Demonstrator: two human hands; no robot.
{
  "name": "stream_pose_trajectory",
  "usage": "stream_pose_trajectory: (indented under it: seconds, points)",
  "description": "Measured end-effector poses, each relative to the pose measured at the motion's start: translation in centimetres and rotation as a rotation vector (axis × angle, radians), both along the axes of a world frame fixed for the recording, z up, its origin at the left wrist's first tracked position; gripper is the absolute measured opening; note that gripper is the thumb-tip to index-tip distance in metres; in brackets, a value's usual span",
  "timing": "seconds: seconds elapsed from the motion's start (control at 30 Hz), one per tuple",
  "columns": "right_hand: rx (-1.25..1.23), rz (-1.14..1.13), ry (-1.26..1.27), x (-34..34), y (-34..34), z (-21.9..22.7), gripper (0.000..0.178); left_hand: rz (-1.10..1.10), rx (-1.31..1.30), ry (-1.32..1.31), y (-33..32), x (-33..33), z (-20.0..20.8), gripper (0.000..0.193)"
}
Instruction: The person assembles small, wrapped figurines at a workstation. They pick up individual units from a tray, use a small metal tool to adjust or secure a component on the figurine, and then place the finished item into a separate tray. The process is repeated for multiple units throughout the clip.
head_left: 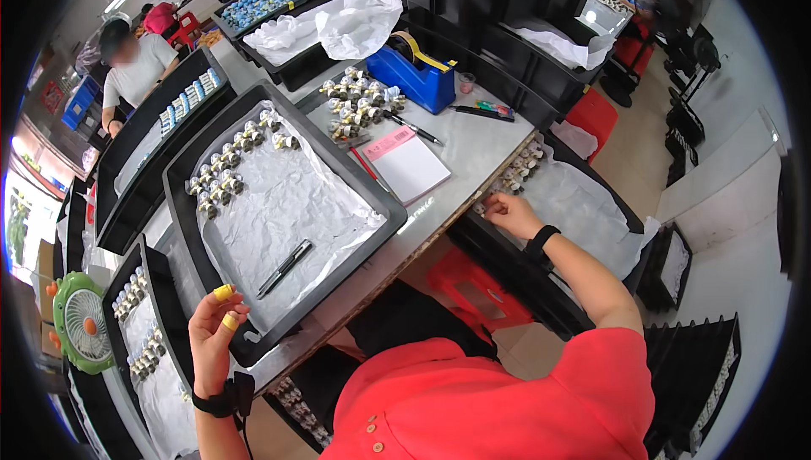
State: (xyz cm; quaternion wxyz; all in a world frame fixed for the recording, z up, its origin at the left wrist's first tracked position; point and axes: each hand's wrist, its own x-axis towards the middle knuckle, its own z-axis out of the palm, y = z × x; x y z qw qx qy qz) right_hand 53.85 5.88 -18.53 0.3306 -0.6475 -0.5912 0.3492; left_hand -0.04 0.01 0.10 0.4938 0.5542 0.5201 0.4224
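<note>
My left hand (216, 329), with yellow tape around two fingertips, is raised over the near left corner of a black tray (297, 326). Its thumb and forefinger are apart, with nothing visible between them. White paper lines this tray, and small white, yellow and dark figurines (224, 183) stand in rows at its far left. A black pen (285, 268) lies on the paper. To the right, my right hand (512, 213) reaches down into a lower tray (524, 270), beside clustered small figurines (522, 169). Its fingers are closed on a small figurine (480, 207), mostly hidden.
On the table lie a notepad (407, 166), more figurines (355, 103), pens (481, 112) and a blue tape dispenser (411, 80). Black trays (507, 4) stack behind. A green fan (83, 322) stands left; a red stool (473, 287) is below the table. A co-worker (139, 71) sits far left.
</note>
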Motion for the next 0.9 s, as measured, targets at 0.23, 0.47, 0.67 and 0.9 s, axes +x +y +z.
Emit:
stream_pose_trajectory:
  seconds: [0.23, 0.47, 0.67, 0.9]
  points:
    - [0.178, -0.144, -0.493, 1.3, -0.7, 3.4, 0.029, 0.013, 0.007, 0.002, -0.2, 0.4, -0.5, 0.037]
    - [0.118, -0.119, -0.532, 0.9, 0.0, 2.2, 0.030, -0.002, -0.003, 0.002, 0.0, -0.2, -0.3, 0.032]
    - [0.123, -0.086, -0.398, 0.7, 0.1, 2.6, 0.025, 0.004, -0.008, -0.006, 0.0, -0.2, -0.3, 0.033]
    - [0.111, -0.100, -0.293, -0.1, -1.3, 0.8, 0.028, 0.004, -0.006, -0.005, 0.0, -0.3, -0.4, 0.034]
